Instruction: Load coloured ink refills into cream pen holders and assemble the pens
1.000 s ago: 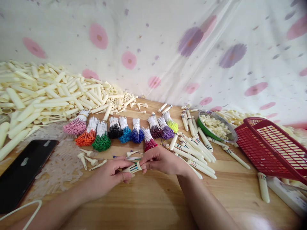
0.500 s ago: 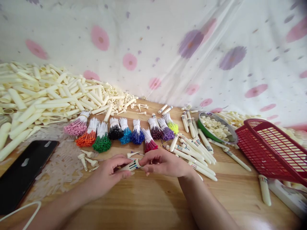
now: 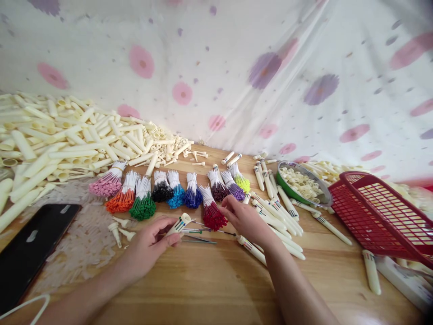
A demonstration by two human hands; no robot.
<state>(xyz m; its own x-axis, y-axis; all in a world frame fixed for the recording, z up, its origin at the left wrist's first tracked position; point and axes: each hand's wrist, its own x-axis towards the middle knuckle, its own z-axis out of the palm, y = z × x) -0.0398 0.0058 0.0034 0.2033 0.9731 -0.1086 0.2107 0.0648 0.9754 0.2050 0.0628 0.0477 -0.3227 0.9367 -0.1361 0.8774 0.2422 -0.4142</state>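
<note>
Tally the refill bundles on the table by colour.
Pink: 1
Orange: 1
Green: 1
Black: 1
Light blue: 1
Dark blue: 1
Red: 1
Dark purple: 1
Purple: 1
Lime: 1
Total: 10 bundles

Ten refill bundles (image 3: pixel 193 194) (one red basket (image 3: pixel 379 212))

Desk (image 3: pixel 209 280) smooth varnished wood; barrels (image 3: pixel 50 144) matt cream plastic; basket (image 3: pixel 379 212) glossy red plastic; phone (image 3: pixel 30 246) glossy black.
</note>
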